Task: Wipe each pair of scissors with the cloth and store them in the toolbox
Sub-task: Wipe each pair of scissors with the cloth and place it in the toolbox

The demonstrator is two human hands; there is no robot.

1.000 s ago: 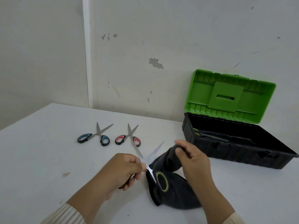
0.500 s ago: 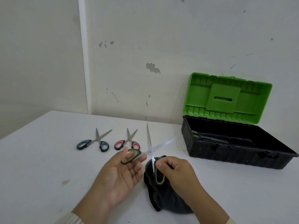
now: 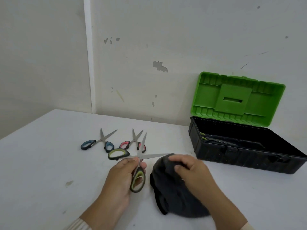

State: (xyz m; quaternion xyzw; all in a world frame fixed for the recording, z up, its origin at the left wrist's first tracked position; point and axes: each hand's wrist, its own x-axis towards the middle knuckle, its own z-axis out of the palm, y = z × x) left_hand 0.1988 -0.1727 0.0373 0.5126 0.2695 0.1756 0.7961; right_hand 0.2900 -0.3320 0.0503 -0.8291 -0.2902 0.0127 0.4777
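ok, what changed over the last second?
The left hand regripped the green scissors and now pinches them at the pivot, blades spread wide. The right hand now holds the cloth against one blade's tip. Unchanged: blue scissors, red scissors, open toolbox.

Single head-worn wide-angle view, pitched forward and down across the white surface (image 3: 41,171) toward the far wall (image 3: 182,30), with the wall corner at far left. It sits close over the hands: left hand (image 3: 123,175) and right hand (image 3: 191,170) fill the near centre, and the forearms run off the bottom edge. The toolbox (image 3: 249,156) lies far right against the wall, its right end clipped by the frame edge.
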